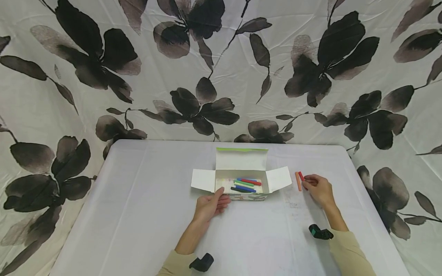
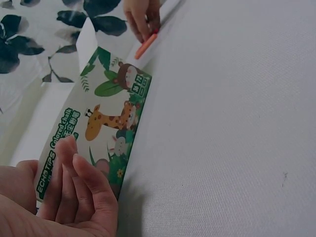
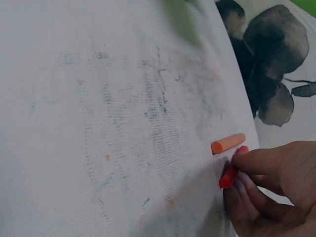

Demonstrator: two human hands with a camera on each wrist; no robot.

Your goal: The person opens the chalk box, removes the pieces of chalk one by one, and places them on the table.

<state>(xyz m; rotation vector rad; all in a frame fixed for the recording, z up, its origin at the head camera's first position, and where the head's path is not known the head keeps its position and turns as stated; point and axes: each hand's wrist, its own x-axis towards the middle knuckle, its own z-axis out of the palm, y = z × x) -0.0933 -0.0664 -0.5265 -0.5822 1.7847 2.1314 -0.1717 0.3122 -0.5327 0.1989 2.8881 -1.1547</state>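
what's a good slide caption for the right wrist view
Right hand pinches a red chalk stick beside an orange one.

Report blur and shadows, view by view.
Head: soft shadow below the right hand; left wrist: "Colored chalk" lettering on the box readable, shadow beside its lower end; right wrist: green shape blurred at the top, broad shadow near the red chalk.

A white cloth-covered desk (image 1: 138, 214), smudged with coloured marks (image 3: 158, 113), bears an open rectangular white-and-green cardboard box (image 1: 248, 197) and an orange cylindrical chalk stick (image 1: 298, 181)
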